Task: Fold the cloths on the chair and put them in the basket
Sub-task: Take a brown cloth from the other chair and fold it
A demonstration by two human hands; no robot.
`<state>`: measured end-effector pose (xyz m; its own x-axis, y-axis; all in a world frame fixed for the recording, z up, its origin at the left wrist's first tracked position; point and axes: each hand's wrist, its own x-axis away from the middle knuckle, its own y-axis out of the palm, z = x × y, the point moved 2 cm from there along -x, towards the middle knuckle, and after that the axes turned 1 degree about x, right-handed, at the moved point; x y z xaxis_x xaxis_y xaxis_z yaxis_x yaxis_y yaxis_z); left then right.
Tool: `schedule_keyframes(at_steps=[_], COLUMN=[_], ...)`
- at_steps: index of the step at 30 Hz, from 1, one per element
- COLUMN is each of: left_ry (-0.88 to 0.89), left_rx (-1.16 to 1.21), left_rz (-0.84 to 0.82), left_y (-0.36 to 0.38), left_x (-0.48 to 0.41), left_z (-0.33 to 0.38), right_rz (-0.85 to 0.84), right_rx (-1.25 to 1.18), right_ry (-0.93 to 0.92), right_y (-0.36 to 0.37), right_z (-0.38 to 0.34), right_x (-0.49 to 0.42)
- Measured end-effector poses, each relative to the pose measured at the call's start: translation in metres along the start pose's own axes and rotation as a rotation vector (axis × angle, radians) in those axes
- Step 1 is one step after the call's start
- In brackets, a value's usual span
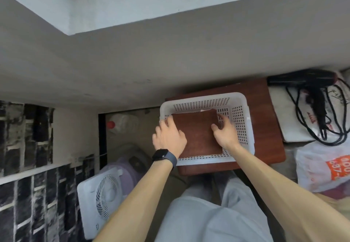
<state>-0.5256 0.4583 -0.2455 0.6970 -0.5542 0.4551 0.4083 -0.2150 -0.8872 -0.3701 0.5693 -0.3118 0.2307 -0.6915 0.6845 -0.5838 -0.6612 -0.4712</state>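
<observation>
Grey plastered wall (170, 61) runs along the far side, and against it stands a small reddish-brown wooden counter (265, 109); on that counter sits a white perforated plastic basket (200, 97), its open top facing the person so a cloth can go straight down into it. A folded rust-brown cloth (197, 133) lies flat inside the basket, filling most of its floor; it looks lowered in by its two side edges to keep the fold from slipping. The left hand (168, 137), with a black wristwatch (161, 155), lies spread over the cloth's left edge, thumb on top, fingers running off toward the basket wall; whether they hook under it I cannot tell. The right hand (225, 133) grasps the right edge, thumb on top and fingers curled down beside the wall. Right of the counter lie a black hair dryer (303, 79) and a white plastic bag (322, 166); a white box fan (102, 200) stands near left on the floor.
</observation>
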Motion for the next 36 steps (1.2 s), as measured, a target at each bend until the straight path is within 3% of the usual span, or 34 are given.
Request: schedule_keyframes(at_steps=[1,3,6,13,26,30,36], left_ry=[0.158,0.419,0.560,0.550,0.450,0.439,0.247], left_rx=[-0.090,-0.237,-0.415,-0.567,-0.602,-0.428,-0.100], left_rz=[0.047,-0.013,-0.173,-0.219,-0.267,-0.306,-0.240], left_y=[0.003,0.010,0.021,0.036,0.051,0.027,-0.013], left_x=[0.001,-0.003,-0.012,-0.032,-0.036,-0.025,0.013], left_z=[0.001,-0.001,-0.010,-0.027,-0.019,-0.014,-0.009], right_rz=[0.087,0.195,0.121,-0.152,-0.330,-0.301,-0.230], right_rx=[0.063,0.247,0.554,0.913,1.086,1.103,0.973], right_ry=[-0.061,-0.276,-0.584,-0.533,-0.393,-0.453,-0.554], right_y=[-0.001,-0.001,0.008,0.017,0.015,-0.006,-0.056], right_z=[0.002,0.003,0.006,0.022,0.006,-0.022,-0.055], right_x=[0.006,0.019,0.032,-0.001,-0.003,0.005,0.041])
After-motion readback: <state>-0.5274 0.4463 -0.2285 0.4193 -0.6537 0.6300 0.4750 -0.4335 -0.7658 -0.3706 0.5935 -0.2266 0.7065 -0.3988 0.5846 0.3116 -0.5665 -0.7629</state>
